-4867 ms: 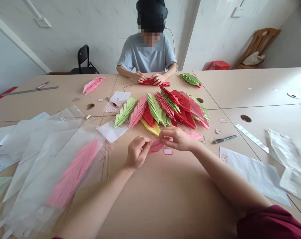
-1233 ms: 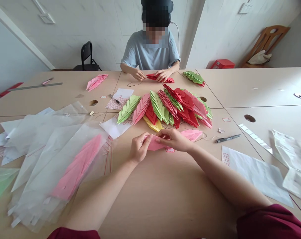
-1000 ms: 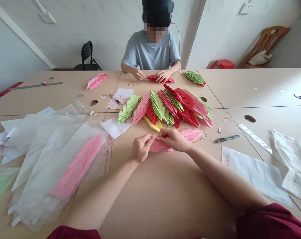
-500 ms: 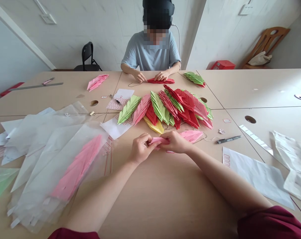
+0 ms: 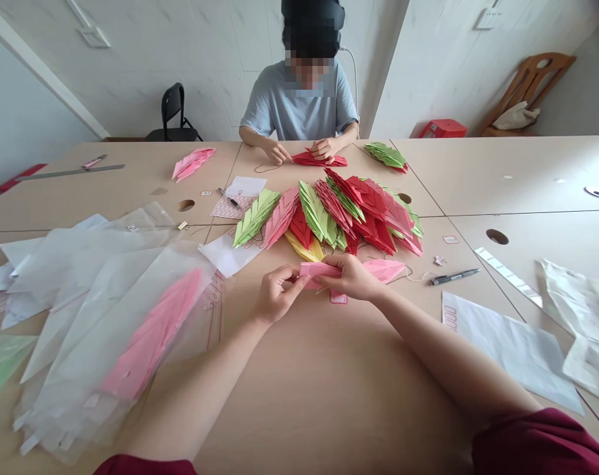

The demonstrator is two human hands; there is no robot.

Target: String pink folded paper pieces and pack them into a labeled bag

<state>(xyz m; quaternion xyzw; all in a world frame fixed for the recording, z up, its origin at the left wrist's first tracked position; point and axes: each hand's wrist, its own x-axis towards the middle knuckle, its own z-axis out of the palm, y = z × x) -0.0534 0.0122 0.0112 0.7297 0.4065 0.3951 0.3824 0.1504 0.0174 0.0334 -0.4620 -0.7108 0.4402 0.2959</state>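
Both of my hands pinch one pink folded paper piece (image 5: 320,269) above the table in front of me. My left hand (image 5: 280,290) grips its left end between thumb and fingers. Over its right part, my right hand (image 5: 351,277) is closed, hiding some of the folds. Another pink pleated section (image 5: 384,269) extends to the right of that hand; whether the two join is hidden. A small red-edged label (image 5: 338,299) lies below my right hand. Just beyond is a heap of red, green, pink and yellow pleated paper pieces (image 5: 373,204), with dark strings among them.
Clear plastic sleeves (image 5: 106,297), one with pink paper inside, cover the left side. A pen (image 5: 455,277), a white bag (image 5: 507,349) and a ruler-like strip (image 5: 510,278) lie right. Across the table, a person (image 5: 299,99) presses red folded paper (image 5: 319,159).
The pink paper between my hands has turned, showing more of its length, and my right hand has shifted slightly up. The red-edged label below is more visible.
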